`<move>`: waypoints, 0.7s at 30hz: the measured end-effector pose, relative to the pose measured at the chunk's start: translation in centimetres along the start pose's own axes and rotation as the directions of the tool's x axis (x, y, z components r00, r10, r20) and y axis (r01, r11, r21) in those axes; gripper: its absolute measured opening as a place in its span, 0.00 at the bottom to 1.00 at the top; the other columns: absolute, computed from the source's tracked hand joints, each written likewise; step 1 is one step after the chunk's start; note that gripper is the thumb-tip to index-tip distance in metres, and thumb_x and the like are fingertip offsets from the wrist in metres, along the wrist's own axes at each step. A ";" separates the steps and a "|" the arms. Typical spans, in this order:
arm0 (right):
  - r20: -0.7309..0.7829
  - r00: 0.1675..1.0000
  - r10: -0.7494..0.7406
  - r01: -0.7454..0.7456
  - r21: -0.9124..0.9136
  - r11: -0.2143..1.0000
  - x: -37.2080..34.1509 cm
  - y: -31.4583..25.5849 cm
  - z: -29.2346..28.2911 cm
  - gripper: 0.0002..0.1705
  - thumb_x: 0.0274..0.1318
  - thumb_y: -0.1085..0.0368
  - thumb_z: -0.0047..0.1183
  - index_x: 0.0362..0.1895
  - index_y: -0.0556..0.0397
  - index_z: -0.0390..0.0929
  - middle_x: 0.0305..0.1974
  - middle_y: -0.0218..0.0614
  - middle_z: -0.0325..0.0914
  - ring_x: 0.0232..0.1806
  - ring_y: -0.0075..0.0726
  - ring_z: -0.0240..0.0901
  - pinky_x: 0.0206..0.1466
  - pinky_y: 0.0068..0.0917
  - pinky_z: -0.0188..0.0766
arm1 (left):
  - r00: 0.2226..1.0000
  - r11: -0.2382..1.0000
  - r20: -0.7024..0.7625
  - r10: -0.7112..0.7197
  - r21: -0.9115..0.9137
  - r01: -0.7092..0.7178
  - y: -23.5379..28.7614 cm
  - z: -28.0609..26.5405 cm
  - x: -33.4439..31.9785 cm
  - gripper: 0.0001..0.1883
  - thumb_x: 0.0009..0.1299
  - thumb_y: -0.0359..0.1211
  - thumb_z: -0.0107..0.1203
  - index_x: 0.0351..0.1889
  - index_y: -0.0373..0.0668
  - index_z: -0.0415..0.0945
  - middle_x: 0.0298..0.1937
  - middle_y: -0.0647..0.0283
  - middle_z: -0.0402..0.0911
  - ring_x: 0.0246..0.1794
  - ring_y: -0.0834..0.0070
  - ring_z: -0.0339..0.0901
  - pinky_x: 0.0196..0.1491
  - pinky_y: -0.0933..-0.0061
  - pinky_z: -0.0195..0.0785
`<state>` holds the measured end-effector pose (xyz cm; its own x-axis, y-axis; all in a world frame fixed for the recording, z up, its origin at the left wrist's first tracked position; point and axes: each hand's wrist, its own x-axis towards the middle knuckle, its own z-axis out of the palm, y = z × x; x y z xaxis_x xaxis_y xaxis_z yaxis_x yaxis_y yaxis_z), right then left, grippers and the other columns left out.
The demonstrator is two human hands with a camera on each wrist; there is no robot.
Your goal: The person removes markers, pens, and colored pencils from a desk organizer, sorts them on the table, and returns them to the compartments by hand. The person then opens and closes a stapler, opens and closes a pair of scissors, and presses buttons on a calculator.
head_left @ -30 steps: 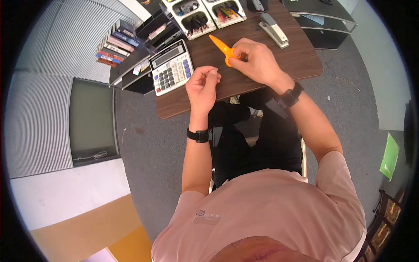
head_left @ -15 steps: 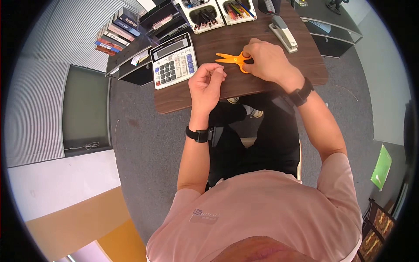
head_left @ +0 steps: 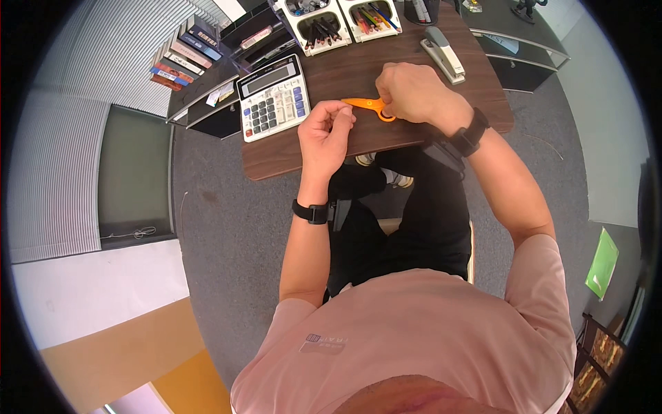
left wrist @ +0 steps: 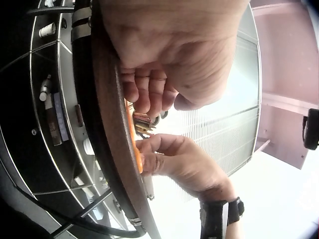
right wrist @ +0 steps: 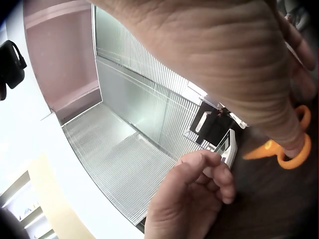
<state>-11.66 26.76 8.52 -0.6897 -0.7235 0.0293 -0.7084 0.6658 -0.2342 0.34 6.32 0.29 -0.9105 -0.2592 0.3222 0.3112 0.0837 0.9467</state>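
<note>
My right hand [head_left: 420,93] holds a pair of orange scissors [head_left: 365,103] low over the dark wood table. In the right wrist view, the thumb goes through one loop of the scissors [right wrist: 294,158], and the blades lie together. The blades point left, their tips right by my left fingertips in the head view. My left hand [head_left: 327,134] is at the table's front edge, its fingers loosely curled and nothing visible between them. From the left wrist, the scissors [left wrist: 132,129] show as an orange strip along the tabletop, partly hidden by the fingers.
A large calculator [head_left: 274,103] lies left of my left hand. Behind stand white organizers [head_left: 338,47] with pencils and a dark pen cup [head_left: 420,11]. A grey and white stapler [head_left: 443,55] lies beyond my right hand. Books [head_left: 186,52] are stacked at the far left.
The scissors have swung from pointing away to pointing left, with my right hand shifting right. Their blades stood apart half a second ago and are together now. My left hand stays nearly still.
</note>
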 end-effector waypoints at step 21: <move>-0.472 0.881 0.008 0.401 0.757 0.516 -19.3 -15.9 -14.2 0.12 0.85 0.55 0.54 0.48 0.48 0.78 0.44 0.29 0.73 0.37 0.36 0.71 0.41 0.37 0.71 | 0.999 0.996 -0.044 -0.030 0.082 0.033 0.1 0.7 -0.5 0.05 0.85 0.30 0.67 0.49 0.37 0.89 0.36 0.73 0.88 0.36 0.90 0.80 0.40 0.82 0.73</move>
<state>10.83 32.70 25.47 -0.6844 -0.5461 0.4830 -0.5287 -0.0843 -0.8446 0.63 7.16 0.27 -0.9065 -0.3035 0.2935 0.2573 0.1540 0.9540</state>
